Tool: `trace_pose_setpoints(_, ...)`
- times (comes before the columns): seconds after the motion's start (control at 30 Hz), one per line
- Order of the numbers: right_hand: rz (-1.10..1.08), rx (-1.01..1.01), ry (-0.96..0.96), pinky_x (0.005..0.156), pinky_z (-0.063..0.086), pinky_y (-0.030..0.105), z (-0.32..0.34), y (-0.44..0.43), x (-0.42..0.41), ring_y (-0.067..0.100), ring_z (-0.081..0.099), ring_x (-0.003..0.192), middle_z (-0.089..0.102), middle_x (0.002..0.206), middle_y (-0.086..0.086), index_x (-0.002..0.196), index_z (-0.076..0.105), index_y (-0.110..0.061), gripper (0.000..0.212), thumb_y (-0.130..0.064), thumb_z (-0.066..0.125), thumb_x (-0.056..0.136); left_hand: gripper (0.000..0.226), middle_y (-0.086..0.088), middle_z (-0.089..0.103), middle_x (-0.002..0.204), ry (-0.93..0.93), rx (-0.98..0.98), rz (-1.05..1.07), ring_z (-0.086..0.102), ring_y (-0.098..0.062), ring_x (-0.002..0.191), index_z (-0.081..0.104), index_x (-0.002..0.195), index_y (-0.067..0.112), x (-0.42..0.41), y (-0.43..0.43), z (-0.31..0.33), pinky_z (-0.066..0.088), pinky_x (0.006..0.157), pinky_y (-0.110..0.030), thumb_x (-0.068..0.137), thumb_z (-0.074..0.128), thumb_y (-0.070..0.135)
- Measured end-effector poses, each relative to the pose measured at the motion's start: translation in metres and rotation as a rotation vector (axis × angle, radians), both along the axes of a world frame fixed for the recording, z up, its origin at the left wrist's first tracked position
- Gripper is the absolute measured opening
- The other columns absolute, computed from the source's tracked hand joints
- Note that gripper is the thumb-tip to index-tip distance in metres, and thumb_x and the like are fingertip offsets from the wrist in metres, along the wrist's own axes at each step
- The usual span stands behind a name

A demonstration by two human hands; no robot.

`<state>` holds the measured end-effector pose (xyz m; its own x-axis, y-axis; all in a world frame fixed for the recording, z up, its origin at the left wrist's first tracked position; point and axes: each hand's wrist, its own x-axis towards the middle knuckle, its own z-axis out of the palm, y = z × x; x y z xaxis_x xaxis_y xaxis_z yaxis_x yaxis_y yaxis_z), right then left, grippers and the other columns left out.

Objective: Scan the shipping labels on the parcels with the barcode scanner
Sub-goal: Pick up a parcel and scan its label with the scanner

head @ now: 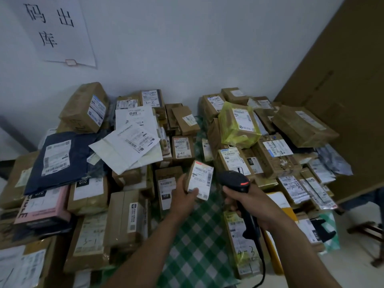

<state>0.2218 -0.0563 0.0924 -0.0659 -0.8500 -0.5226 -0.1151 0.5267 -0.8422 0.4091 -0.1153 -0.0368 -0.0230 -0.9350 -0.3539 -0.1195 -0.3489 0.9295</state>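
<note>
Parcel depot, heaped labelled parcels (182, 150), wall sign (56, 28)

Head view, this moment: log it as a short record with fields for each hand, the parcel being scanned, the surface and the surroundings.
left hand: holds a small box up, its label facing the camera
right hand: grips the black scanner, head beside the small box
scanner cable: hangs toward the bottom edge
surface: green checked cloth
surroundings: parcels piled left and right; yellow bag on the right pile
wall: paper sign, upper left

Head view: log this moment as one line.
left hand: holds small parcel, label up | right hand: grips barcode scanner, aimed at label | phase: scanning
</note>
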Motion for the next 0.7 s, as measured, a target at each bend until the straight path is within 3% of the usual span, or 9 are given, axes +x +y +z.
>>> trace_pose_setpoints(0.1,0.005,0.026,0.01,0.057,0.046,0.028,-0.01,-0.004,0.0,0.012,0.063,0.061,0.072,0.076,0.004,0.11,0.071,-0.015,0.021,-0.028,0.075,0.094,0.059,-0.006,0.059,0.144,-0.039,0.098,0.083,0.06,-0.025,0.127,0.042,0.153,0.023,-0.017,-0.003,-0.024,0.055,0.099,-0.037,0.1,0.063,0.01)
trace_pose_setpoints(0.2,0.001,0.052,0.015,0.057,0.047,0.028,-0.021,-0.011,-0.002,0.014,0.064,0.064,0.073,0.076,0.004,0.111,0.071,-0.018,0.022,-0.029,0.076,0.093,0.054,-0.007,0.058,0.146,-0.117,0.145,0.072,0.057,-0.028,0.131,0.045,0.151,0.019,-0.034,-0.022,-0.042,0.051,0.107,-0.044,0.1,0.062,0.012)
trace_pose_setpoints(0.37,-0.011,0.099,0.047,0.056,0.049,0.026,-0.039,-0.026,-0.009,0.012,0.067,0.062,0.074,0.075,0.003,0.11,0.071,-0.017,0.023,-0.032,0.076,0.093,0.053,-0.005,0.059,0.144,-0.069,0.205,0.028,0.061,-0.028,0.126,0.043,0.151,0.017,-0.06,-0.053,-0.061,0.053,0.095,-0.033,0.101,0.062,0.013)
trace_pose_setpoints(0.57,-0.005,0.123,0.051,0.056,0.049,0.026,-0.048,-0.036,-0.019,0.012,0.065,0.06,0.072,0.072,0.003,0.099,0.072,-0.015,0.017,-0.03,0.076,0.093,0.062,0.002,0.061,0.144,-0.031,0.332,-0.084,0.062,-0.018,0.12,0.042,0.152,0.033,-0.077,-0.068,-0.096,0.052,0.106,-0.041,0.097,0.07,0.036)
trace_pose_setpoints(0.7,-0.01,0.109,0.051,0.057,0.05,0.026,-0.047,-0.041,-0.021,0.013,0.065,0.06,0.072,0.071,0.003,0.098,0.072,-0.015,0.018,-0.032,0.076,0.093,0.063,0.001,0.052,0.152,-0.223,0.251,-0.249,0.052,-0.025,0.135,0.036,0.156,0.038,-0.077,-0.073,-0.098,0.043,0.116,-0.044,0.099,0.062,0.038)
